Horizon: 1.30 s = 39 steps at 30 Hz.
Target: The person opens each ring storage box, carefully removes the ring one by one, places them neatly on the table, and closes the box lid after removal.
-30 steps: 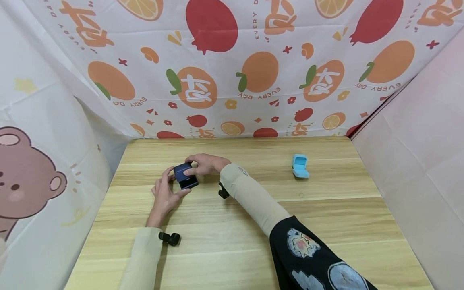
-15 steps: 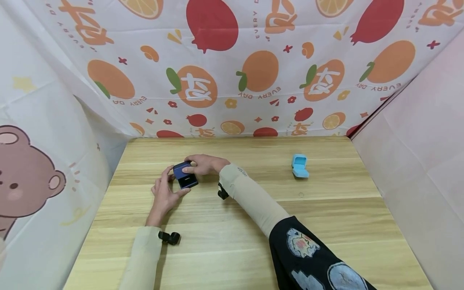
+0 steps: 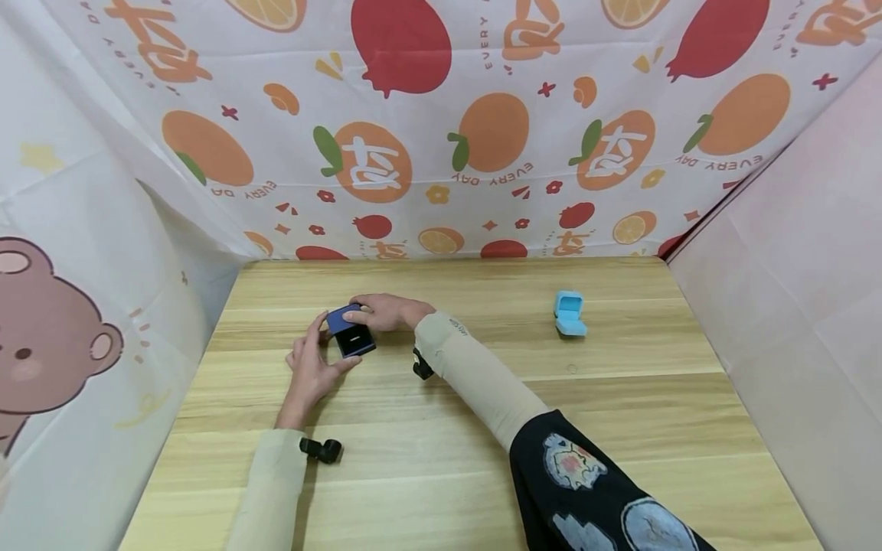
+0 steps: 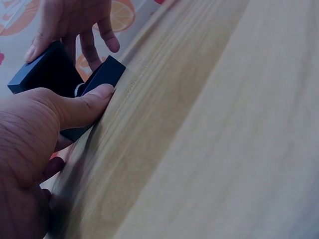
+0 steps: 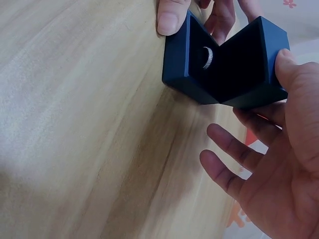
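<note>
A dark blue ring box (image 3: pixel 354 342) stands on the wooden table, left of the middle, with its lid partly raised. In its black inside sits a silver ring (image 5: pixel 208 58) set with small stones. My left hand (image 3: pixel 313 375) grips the lower half between thumb and fingers, the thumb on the front edge in the left wrist view. With thumb and index finger, my right hand (image 3: pixel 389 312) pinches the lid (image 5: pixel 275 59); its other fingers are spread beneath in the right wrist view.
An open light blue ring box (image 3: pixel 570 315) stands at the back right of the wooden table (image 3: pixel 441 459). In front of it lies a faint small circle (image 3: pixel 572 369), perhaps a ring. A fruit-printed cloth (image 3: pixel 427 153) hangs behind the table.
The right hand has tipped the dark blue box's lid further back, so more of the black inside and the ring shows. The left hand keeps its hold on the lower half.
</note>
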Motion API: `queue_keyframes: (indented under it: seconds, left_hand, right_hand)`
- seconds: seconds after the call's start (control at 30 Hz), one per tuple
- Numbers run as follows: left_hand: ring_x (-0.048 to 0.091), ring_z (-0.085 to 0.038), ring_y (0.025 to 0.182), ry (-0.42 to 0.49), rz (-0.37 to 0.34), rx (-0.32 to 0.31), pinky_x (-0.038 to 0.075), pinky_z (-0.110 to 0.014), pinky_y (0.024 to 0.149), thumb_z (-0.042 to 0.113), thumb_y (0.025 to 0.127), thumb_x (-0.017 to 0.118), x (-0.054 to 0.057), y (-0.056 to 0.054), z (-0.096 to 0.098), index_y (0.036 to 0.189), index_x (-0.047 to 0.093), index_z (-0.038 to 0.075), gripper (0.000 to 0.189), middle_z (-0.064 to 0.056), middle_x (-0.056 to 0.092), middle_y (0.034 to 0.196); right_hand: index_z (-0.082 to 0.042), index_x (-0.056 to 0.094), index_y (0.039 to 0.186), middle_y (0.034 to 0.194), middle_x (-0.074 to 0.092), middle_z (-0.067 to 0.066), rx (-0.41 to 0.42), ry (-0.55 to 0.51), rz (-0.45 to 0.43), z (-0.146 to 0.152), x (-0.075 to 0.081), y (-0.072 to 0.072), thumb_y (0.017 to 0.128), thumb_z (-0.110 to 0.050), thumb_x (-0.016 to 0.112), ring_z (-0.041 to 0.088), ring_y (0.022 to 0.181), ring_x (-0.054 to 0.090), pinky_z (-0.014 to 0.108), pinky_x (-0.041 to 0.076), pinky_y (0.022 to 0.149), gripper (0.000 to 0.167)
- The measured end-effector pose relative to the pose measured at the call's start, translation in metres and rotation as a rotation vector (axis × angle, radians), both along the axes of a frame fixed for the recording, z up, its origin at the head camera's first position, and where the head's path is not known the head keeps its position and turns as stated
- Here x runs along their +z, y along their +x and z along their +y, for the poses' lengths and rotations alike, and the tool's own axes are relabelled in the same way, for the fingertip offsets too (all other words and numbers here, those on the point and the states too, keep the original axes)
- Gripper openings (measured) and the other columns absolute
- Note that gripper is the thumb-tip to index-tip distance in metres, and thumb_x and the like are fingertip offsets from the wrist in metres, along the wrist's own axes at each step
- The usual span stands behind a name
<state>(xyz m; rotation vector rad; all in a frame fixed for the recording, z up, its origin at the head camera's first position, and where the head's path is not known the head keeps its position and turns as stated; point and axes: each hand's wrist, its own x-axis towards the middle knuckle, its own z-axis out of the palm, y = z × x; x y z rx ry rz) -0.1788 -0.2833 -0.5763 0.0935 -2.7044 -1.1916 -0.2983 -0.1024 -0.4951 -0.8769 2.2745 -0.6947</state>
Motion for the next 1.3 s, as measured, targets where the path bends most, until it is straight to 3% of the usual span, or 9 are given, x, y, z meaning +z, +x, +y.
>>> queue_keyframes:
  seconds: [0.4, 0.67, 1.0, 1.3]
  left_hand:
    - [0.036, -0.039, 0.119, 0.01, -0.023, -0.007, 0.014, -0.056, 0.097, 0.023, 0.078, 0.089, 0.002, 0.001, -0.001, 0.163, 0.018, 0.023, 0.111, -0.028, 0.059, 0.14]
    - [0.035, -0.04, 0.125, 0.01, -0.041, -0.008, 0.014, -0.056, 0.098, 0.025, 0.079, 0.089, 0.004, 0.001, -0.002, 0.164, 0.015, 0.017, 0.112, -0.027, 0.058, 0.141]
    - [0.035, -0.04, 0.126, 0.004, -0.038, -0.011, 0.014, -0.057, 0.098, 0.023, 0.078, 0.089, 0.005, 0.0, -0.002, 0.164, 0.014, 0.015, 0.114, -0.026, 0.059, 0.141]
    - [0.035, -0.039, 0.126, 0.011, -0.036, -0.009, 0.014, -0.055, 0.097, 0.023, 0.078, 0.09, 0.005, 0.0, -0.001, 0.164, 0.014, 0.015, 0.115, -0.024, 0.059, 0.143]
  right_hand:
    - [-0.024, 0.037, 0.156, 0.146, 0.056, 0.001, -0.02, -0.021, -0.009, -0.001, -0.004, 0.002, 0.102, -0.066, 0.033, 0.015, 0.128, 0.055, 0.04, 0.041, 0.116, 0.068]
    - [-0.017, 0.04, 0.152, 0.129, 0.062, 0.003, -0.029, -0.08, -0.029, -0.004, -0.006, 0.003, 0.105, -0.061, 0.029, 0.015, 0.115, 0.058, 0.039, 0.043, 0.112, 0.065]
    - [-0.012, 0.042, 0.149, 0.131, 0.061, 0.008, -0.063, -0.164, -0.051, -0.009, -0.012, 0.005, 0.108, -0.055, 0.025, 0.015, 0.111, 0.059, 0.036, 0.044, 0.109, 0.062]
    - [-0.009, 0.043, 0.149, 0.13, 0.061, 0.009, -0.108, -0.202, -0.011, -0.014, -0.016, 0.008, 0.11, -0.051, 0.019, 0.015, 0.112, 0.058, 0.036, 0.044, 0.111, 0.063]
